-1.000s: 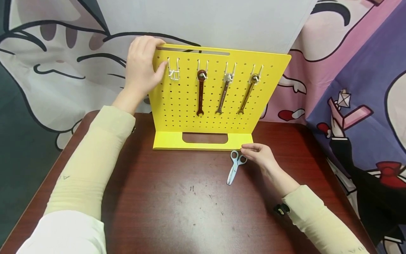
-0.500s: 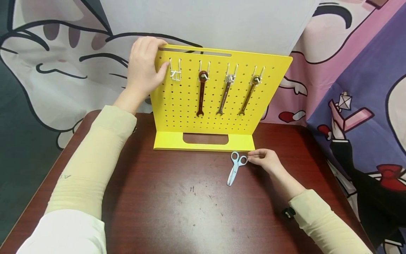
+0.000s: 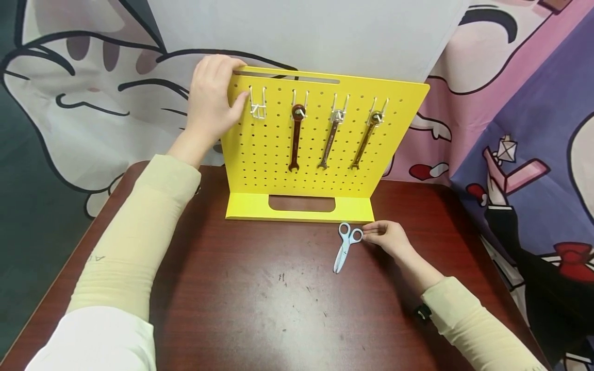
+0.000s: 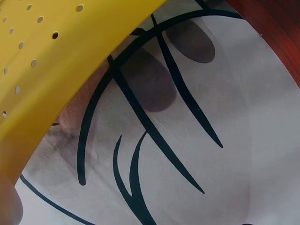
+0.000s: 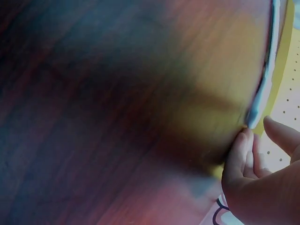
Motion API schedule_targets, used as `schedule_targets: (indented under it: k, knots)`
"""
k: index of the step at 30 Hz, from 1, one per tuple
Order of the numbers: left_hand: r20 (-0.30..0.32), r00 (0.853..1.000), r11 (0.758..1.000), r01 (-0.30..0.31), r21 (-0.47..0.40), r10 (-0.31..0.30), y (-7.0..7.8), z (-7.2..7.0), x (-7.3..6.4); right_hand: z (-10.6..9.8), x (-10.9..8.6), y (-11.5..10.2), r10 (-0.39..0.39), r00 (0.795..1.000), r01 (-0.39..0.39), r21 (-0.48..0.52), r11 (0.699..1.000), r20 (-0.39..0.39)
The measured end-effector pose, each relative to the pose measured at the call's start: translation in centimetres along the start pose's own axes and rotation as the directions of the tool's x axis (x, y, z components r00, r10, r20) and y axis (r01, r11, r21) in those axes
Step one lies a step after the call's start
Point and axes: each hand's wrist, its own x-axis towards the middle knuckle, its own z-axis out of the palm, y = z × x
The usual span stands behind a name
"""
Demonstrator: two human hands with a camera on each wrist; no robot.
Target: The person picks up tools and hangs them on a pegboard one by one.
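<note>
A yellow pegboard (image 3: 269,149) stands upright on its base at the back of the table. My left hand (image 3: 211,95) grips its upper left edge, thumb in front and the other fingers over the top. In the left wrist view only a fingertip (image 4: 8,204) shows beside the board. Light blue scissors (image 3: 343,251) lie on the table before the base, handles toward the board. My right hand (image 3: 390,238) is at their right handle ring, fingertips at or touching it. In the right wrist view its thumb (image 5: 280,135) stands apart from the fingers.
A dark red wrench (image 3: 295,141), a silver wrench (image 3: 328,141) and a gold-toned wrench (image 3: 363,141) hang from white hooks on the board. Another white hook (image 3: 258,109), at upper left, bears nothing. The brown table (image 3: 260,309) meets a cartoon-printed cloth behind.
My right hand has moved right and slightly nearer, from the base's front right corner to beside the scissors' handle. My left hand keeps its grip on the pegboard.
</note>
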Motion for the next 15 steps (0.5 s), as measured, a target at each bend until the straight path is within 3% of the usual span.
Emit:
schedule_targets:
  k: [8, 15]
  knots:
    - [0.020, 1.000, 1.000, 0.015, -0.007, -0.015, 0.0, -0.1, -0.1, 0.5, 0.8, 0.4, -0.008, 0.996, -0.002, -0.121, 0.993, -0.087]
    - [0.011, 1.000, 1.000, 0.008, -0.028, -0.008, 0.0, -0.2, -0.1, 0.9, 1.3, 0.5, -0.087, 0.987, 0.049, -0.266, 0.963, -0.133]
